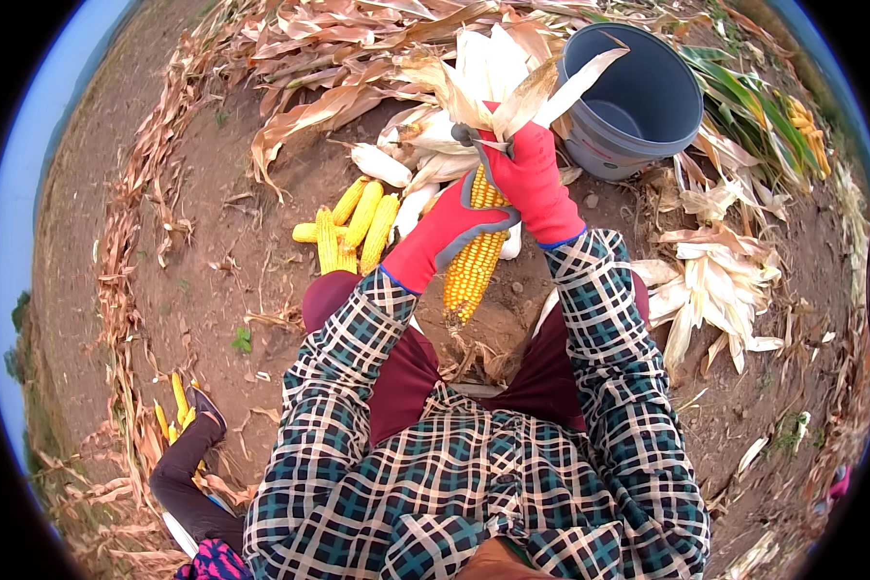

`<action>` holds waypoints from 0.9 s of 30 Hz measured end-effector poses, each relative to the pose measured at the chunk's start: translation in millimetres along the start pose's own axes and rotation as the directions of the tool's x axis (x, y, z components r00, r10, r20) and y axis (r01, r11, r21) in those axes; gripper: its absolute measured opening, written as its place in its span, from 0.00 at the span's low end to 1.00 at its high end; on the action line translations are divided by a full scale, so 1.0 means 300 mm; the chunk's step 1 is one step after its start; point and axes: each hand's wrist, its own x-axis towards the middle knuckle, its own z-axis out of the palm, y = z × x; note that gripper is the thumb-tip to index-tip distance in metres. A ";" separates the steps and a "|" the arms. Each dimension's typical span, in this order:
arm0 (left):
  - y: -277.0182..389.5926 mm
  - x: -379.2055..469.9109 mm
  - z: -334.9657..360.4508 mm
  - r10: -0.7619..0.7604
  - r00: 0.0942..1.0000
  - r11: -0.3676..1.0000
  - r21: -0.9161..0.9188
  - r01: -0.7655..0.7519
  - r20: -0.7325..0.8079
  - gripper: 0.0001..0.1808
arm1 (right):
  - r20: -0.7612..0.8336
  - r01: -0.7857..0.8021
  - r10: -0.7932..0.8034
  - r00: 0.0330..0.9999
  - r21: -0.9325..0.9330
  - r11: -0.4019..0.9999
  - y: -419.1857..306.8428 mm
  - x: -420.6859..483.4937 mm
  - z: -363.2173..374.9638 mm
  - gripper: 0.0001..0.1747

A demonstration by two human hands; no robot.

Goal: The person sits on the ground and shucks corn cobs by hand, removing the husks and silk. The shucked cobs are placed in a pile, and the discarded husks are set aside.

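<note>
Both hands wear red gloves with grey palms. My left hand [453, 225] is closed around a yellow ear of corn [473, 272], its bare tip pointing down towards me. Just above it, my right hand [525, 170] grips the pale husk [487, 69] at the ear's base; the leaves are folded back and stick up past the fingers. Behind my hands lie ears still in their husks [380, 165]. To their left, a small pile of husked yellow ears [362, 214] rests on the soil beside my knee.
A grey plastic bucket [616, 156] stands at the upper right. Dry corn leaves [326, 65] are heaped across the top, and stripped husks [710, 290] lie to the right. More yellow ears [808, 134] lie at the far right. Another person's leg [188, 457] shows at the lower left.
</note>
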 end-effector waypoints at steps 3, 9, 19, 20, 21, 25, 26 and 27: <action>-0.004 -0.030 0.007 -0.003 0.999 0.991 -0.132 0.009 0.046 0.30 | 0.116 -0.449 0.458 0.881 0.504 0.738 -0.036 -0.009 0.016 0.07; -0.074 -0.054 0.039 -0.021 0.944 0.747 -0.623 0.235 0.330 0.29 | 0.344 -0.363 0.470 0.813 0.930 -0.053 -0.105 0.118 -0.121 0.20; 0.040 -0.049 0.016 0.094 0.993 0.911 -0.409 -0.056 0.074 0.30 | -0.163 0.449 0.740 0.652 0.870 -0.204 0.145 0.194 -0.410 0.30; 0.017 -0.035 -0.021 0.062 0.996 0.942 -0.333 -0.036 0.067 0.29 | -0.201 0.475 0.729 0.655 0.859 -0.190 0.198 0.186 -0.494 0.46; 0.017 -0.019 -0.026 0.109 0.994 0.958 -0.268 -0.102 0.010 0.29 | -0.155 0.502 0.734 0.662 0.819 -0.279 0.171 0.188 -0.552 0.55; 0.037 -0.029 -0.071 0.244 0.957 0.953 -0.143 -0.267 -0.158 0.29 | -0.099 0.154 0.776 0.622 0.988 0.002 0.103 0.198 -0.536 0.53; 0.049 -0.025 -0.079 0.245 0.955 0.944 -0.184 -0.274 -0.166 0.29 | -0.018 0.035 0.757 0.653 0.999 -0.007 0.117 0.187 -0.511 0.48; 0.062 -0.024 -0.085 0.249 0.954 0.932 -0.226 -0.283 -0.170 0.29 | 0.116 -0.007 0.739 0.663 0.989 -0.149 0.124 0.170 -0.480 0.43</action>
